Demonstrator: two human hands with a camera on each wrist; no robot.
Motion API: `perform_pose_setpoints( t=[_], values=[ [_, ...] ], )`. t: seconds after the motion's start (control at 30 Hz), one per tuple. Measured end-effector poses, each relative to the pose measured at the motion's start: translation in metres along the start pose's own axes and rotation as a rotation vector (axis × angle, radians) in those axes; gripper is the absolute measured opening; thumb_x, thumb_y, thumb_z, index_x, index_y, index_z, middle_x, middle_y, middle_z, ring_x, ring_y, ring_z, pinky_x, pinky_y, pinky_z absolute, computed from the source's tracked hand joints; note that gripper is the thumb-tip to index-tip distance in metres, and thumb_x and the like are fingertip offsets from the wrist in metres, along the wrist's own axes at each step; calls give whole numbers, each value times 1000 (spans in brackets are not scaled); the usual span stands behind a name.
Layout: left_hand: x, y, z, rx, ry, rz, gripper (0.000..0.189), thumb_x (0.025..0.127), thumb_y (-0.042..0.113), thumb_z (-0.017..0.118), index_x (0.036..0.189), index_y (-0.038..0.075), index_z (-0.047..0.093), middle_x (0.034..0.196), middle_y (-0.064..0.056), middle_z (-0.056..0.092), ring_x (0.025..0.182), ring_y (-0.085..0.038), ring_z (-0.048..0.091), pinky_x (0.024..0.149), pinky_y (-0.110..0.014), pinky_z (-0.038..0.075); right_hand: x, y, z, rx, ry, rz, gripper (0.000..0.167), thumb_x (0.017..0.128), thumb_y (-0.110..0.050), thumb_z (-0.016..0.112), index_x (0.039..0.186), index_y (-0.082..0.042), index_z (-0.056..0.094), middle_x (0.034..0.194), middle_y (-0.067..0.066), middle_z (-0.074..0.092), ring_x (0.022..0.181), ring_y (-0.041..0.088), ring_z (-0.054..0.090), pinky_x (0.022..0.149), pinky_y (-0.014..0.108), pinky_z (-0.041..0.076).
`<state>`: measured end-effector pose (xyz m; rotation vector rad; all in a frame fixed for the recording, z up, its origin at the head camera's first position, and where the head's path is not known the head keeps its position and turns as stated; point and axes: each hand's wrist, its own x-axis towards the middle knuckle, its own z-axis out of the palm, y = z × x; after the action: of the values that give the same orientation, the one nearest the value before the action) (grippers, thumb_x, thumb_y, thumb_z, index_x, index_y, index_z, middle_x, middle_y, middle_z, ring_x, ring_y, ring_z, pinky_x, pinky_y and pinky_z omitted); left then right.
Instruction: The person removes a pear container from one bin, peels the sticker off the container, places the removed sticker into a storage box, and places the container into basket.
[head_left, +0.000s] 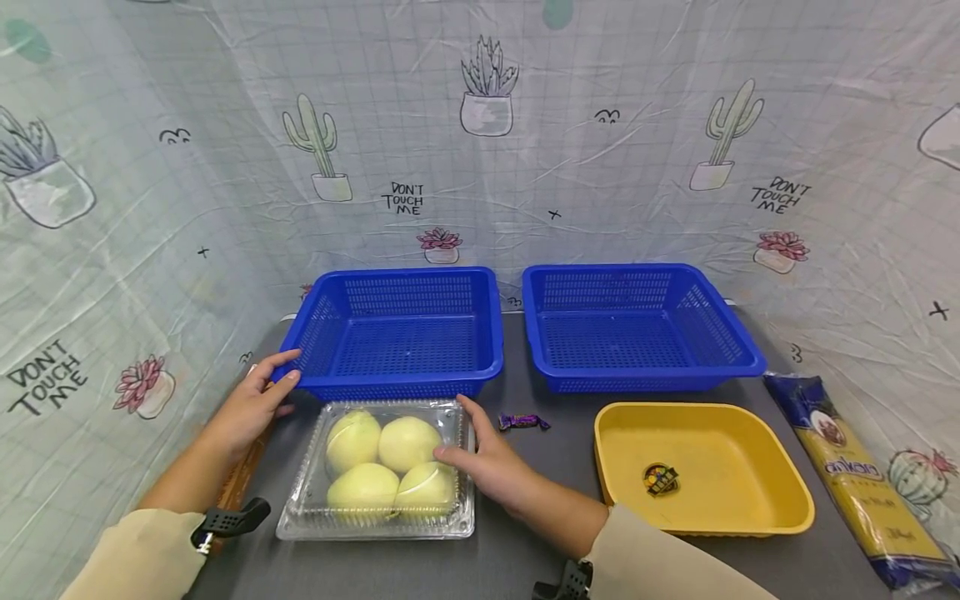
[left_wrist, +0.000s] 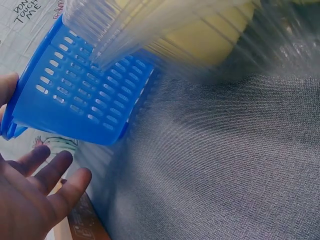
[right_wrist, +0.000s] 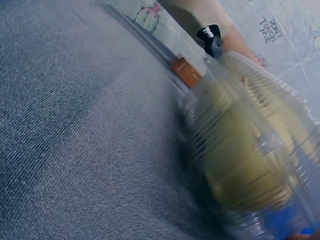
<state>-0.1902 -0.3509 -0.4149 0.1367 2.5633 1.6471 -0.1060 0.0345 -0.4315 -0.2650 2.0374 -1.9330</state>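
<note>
My left hand (head_left: 251, 408) is at the front left corner of the left blue plastic basket (head_left: 405, 385), thumb and index finger pinching its rim. Its other fingers (left_wrist: 70, 195) hang loose below the rim in the left wrist view. A clear clamshell box (head_left: 307, 500) of several round, pale yellow-green fruits (head_left: 408, 443) lies in front of this basket. With the right hand (head_left: 495, 462) I grip the box's right side, thumb on the lid and index finger at the far corner. Motion blurs the box in the right wrist view.
A second blue basket (head_left: 645, 379) stands to the right. Nearer are a yellow tray (head_left: 720, 492) with a small dark badge (head_left: 660, 479) and a purple-wrapped candy (head_left: 523, 422). A blue-and-yellow packet (head_left: 855, 475) lies far right. An orange-brown box (head_left: 243, 471) is partly under the left arm.
</note>
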Motion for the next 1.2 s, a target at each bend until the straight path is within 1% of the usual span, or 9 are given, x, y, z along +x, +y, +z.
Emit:
perform_pose_setpoints(
  t=[0.2, 0.4, 0.53, 0.63, 0.73, 0.83, 1.03, 1.1, 1.2],
  values=[
    [-1, -1, 2, -27, -4, 2, 64, 116, 37, 48, 167, 5, 26, 160, -28, 34, 115, 0, 57, 89, -33, 59, 1, 7, 1, -85, 29, -25, 98, 94, -27, 77, 171, -12, 18, 163, 25, 41, 147, 42, 42, 120, 63, 32],
    [-2, 1, 4, -51, -8, -8, 62, 116, 35, 47, 167, 6, 25, 164, -30, 30, 116, 2, 54, 89, -32, 59, 1, 8, 0, -85, 23, -35, 97, 96, -27, 76, 171, -10, 18, 164, 27, 39, 148, 45, 39, 121, 65, 29],
    [-3, 0, 4, -50, -12, -11, 64, 116, 37, 46, 168, 7, 24, 166, -31, 27, 116, 1, 53, 90, -31, 59, -2, 6, 0, -88, 18, -47, 94, 97, -27, 75, 171, -11, 20, 169, 25, 33, 153, 47, 32, 122, 69, 24],
    [-3, -1, 4, -56, -11, -6, 64, 116, 37, 46, 168, 7, 24, 166, -31, 27, 115, 3, 54, 89, -31, 59, -4, 5, 1, -60, 22, -68, 92, 97, -23, 76, 171, -11, 21, 169, 24, 33, 153, 45, 31, 122, 67, 23],
    [-2, -2, 4, -69, -9, -1, 63, 116, 36, 47, 168, 8, 25, 165, -31, 28, 114, 5, 54, 89, -31, 59, -5, 4, 4, -16, 28, -85, 92, 96, -17, 76, 171, -11, 22, 166, 22, 38, 150, 40, 38, 123, 60, 27],
    [-2, -2, 4, -73, -11, -2, 62, 116, 35, 46, 168, 8, 25, 165, -30, 29, 113, 6, 54, 88, -31, 58, -6, 2, 6, 35, 17, -87, 92, 96, -13, 76, 171, -12, 22, 164, 22, 41, 147, 38, 43, 122, 57, 30],
    [-1, -2, 4, -67, -13, -5, 61, 116, 34, 46, 168, 8, 25, 164, -30, 30, 114, 6, 53, 88, -31, 58, -8, -5, 5, 80, -40, -96, 89, 98, -10, 72, 171, -20, 23, 175, 18, 20, 158, 39, 20, 125, 65, 17],
    [-1, -2, 4, -69, -16, -3, 61, 116, 34, 45, 168, 9, 25, 164, -29, 30, 115, 5, 53, 88, -32, 58, -7, -5, 5, 120, -64, -89, 88, 99, -7, 70, 172, -20, 22, 176, 19, 17, 158, 39, 23, 125, 62, 22],
    [-1, -2, 5, -82, -21, 1, 59, 117, 34, 45, 168, 11, 26, 163, -29, 30, 118, 3, 52, 88, -32, 58, -7, -5, 6, 188, -83, -62, 88, 99, -5, 69, 171, -18, 21, 173, 23, 23, 151, 40, 37, 118, 51, 40]
  ],
)
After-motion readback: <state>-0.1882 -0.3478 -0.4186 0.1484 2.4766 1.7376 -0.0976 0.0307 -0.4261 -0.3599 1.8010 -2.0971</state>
